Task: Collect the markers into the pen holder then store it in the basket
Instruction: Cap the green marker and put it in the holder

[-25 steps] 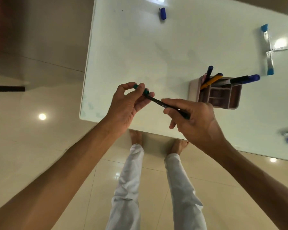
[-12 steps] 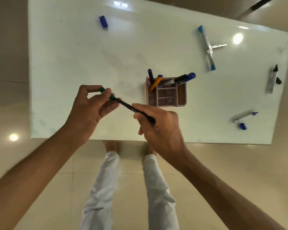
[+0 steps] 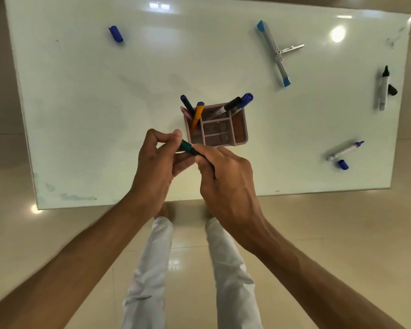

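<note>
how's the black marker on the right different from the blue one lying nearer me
The black marker has a black tip and lies roughly lengthways toward the far edge; the blue marker has a blue tip and lies slanted. The black cap touches its marker; the blue cap lies just apart. Both are uncapped, grey-bodied, on the table.

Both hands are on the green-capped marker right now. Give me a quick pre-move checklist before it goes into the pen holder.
1. Green-capped marker held: ok, left hand and right hand both pinch it.
2. Cap fully seated: cannot tell, fingers hide the joint.
3. Pen holder upright, close ahead: ok.
4. Free compartment: ok, the middle ones look empty.
5. All markers collected: not ok, the black marker and the purple-tipped marker lie uncapped on the table.
6. Basket located: not ok, none in view.
</note>
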